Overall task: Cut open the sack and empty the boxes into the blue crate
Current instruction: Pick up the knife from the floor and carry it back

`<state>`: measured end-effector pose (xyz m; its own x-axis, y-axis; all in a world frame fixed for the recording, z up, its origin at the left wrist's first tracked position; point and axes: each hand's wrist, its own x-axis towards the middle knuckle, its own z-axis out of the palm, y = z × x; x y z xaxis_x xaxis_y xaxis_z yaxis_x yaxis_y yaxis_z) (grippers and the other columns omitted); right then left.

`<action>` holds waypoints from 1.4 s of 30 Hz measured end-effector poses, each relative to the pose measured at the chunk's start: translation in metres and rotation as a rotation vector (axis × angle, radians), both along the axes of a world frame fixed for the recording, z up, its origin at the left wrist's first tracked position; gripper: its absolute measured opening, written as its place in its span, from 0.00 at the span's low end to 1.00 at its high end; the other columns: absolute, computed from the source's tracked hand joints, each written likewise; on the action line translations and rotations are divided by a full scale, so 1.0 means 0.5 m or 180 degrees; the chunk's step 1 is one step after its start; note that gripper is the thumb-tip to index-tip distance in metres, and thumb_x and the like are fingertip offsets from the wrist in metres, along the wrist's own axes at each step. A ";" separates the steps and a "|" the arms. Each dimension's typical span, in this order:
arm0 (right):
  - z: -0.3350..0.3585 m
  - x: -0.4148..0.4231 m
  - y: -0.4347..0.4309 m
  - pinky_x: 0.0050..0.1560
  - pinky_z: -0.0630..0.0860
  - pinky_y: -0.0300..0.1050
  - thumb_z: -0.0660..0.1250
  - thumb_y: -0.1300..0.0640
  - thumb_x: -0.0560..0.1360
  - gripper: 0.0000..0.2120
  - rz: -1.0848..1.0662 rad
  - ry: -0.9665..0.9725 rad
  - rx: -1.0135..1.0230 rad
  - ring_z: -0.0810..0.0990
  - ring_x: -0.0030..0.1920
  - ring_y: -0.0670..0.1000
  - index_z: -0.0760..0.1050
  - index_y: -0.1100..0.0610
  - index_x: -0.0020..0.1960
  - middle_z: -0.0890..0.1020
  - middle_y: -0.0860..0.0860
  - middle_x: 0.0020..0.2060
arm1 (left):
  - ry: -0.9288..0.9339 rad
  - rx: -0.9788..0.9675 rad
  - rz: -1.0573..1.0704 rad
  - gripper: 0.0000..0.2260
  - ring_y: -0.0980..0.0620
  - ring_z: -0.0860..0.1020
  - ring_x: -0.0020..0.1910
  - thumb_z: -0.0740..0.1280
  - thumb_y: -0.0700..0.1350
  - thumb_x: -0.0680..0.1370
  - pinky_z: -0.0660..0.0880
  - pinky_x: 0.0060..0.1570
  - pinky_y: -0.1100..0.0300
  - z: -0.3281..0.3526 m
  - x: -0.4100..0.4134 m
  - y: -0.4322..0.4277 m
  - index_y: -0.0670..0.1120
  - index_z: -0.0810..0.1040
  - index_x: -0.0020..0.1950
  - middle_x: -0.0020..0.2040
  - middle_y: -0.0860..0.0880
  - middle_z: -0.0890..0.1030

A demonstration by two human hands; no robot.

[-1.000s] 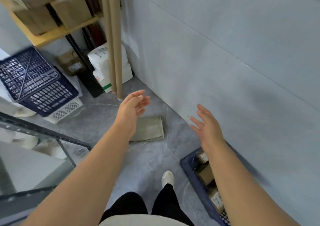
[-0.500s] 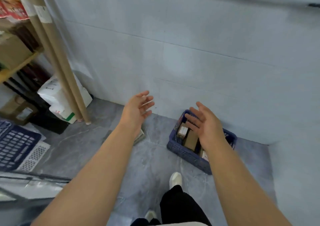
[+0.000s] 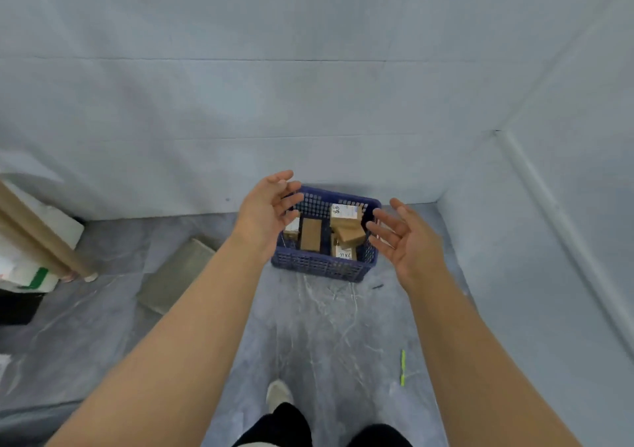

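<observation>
Blue plastic, the crate (image 3: 322, 268) sits on the grey floor (image 3: 308, 326) against the wall, holding several cardboard boxes (image 3: 311, 234), some labelled. The left hand (image 3: 264, 215) and right hand (image 3: 406, 237) hover on either side of it, fingers spread, empty.

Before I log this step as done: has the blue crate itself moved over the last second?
Cannot tell. The crate shifts across the picture, but so does the wall behind it, so the camera turned; it sits near the wall's foot throughout.
</observation>
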<state>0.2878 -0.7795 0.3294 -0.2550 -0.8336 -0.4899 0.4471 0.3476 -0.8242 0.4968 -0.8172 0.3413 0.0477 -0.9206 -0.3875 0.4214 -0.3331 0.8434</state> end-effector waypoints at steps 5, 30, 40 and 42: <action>-0.018 -0.146 0.094 0.44 0.80 0.48 0.61 0.51 0.78 0.11 -0.0255 0.0080 0.0129 0.84 0.45 0.55 0.78 0.54 0.56 0.84 0.54 0.47 | 0.0016 0.0053 -0.0220 0.08 0.52 0.79 0.45 0.60 0.43 0.80 0.73 0.46 0.58 -0.003 -0.145 0.056 0.50 0.78 0.51 0.45 0.51 0.81; -0.401 -0.507 0.441 0.37 0.71 0.44 0.57 0.54 0.80 0.07 -0.0565 -0.0170 0.1912 0.77 0.35 0.51 0.73 0.54 0.48 0.78 0.52 0.39 | 0.0115 0.2261 -0.1032 0.07 0.53 0.77 0.44 0.60 0.45 0.80 0.70 0.43 0.58 -0.384 -0.579 0.290 0.50 0.77 0.46 0.44 0.53 0.79; -0.798 -0.575 0.422 0.42 0.72 0.46 0.58 0.56 0.79 0.16 -0.0110 0.0030 0.2397 0.76 0.36 0.52 0.72 0.60 0.64 0.78 0.52 0.38 | -0.0072 0.2489 -0.1181 0.07 0.52 0.77 0.42 0.60 0.47 0.78 0.70 0.41 0.58 -0.778 -0.637 0.274 0.49 0.77 0.46 0.43 0.51 0.78; -0.896 -0.585 0.409 0.47 0.73 0.49 0.58 0.55 0.80 0.16 -0.0088 0.0058 0.2412 0.76 0.37 0.51 0.72 0.60 0.64 0.78 0.52 0.39 | -0.0157 0.2487 -0.1220 0.06 0.52 0.77 0.42 0.60 0.47 0.78 0.70 0.41 0.58 -0.876 -0.650 0.265 0.49 0.77 0.46 0.43 0.51 0.79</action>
<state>-0.0049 -0.5748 -0.1184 -0.2844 -0.2637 -0.9217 0.4526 0.8106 -0.3715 0.1717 -0.6849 -0.0967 -0.1776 -0.3481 -0.9205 0.1307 -0.9354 0.3285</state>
